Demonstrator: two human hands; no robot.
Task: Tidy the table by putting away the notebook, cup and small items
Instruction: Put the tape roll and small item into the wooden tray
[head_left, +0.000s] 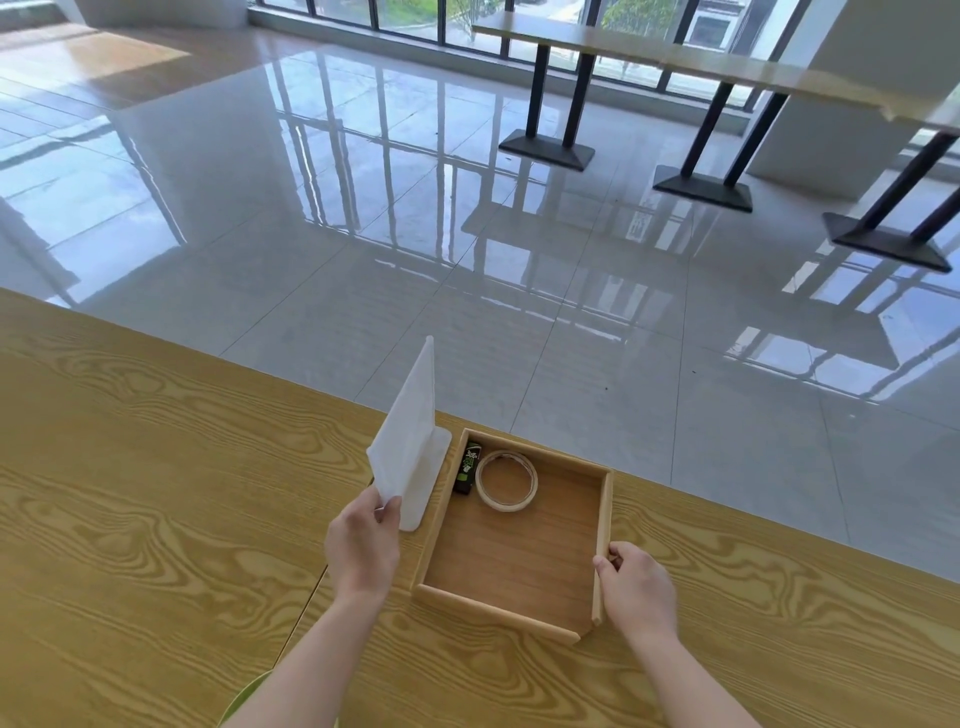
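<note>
A shallow wooden tray (604, 512) sits on the wood-grain table near its far edge. Inside it, at the far left corner, lie a roll of clear tape (506, 480) and a small black lighter with green print (467, 468). My right hand (636, 587) grips the tray's right wall near the front corner. My left hand (363, 545) pinches the near corner of a white notebook (408, 441), lifted and tilted on end just left of the tray. A flat white piece (423, 491) lies on the table under it, touching the tray's left side.
The table's far edge (311, 382) runs diagonally just beyond the tray, with shiny tiled floor past it. A seam in the tabletop (304, 608) runs below my left hand. A green object (244, 696) shows at the bottom edge. Black-legged tables (701, 182) stand far right.
</note>
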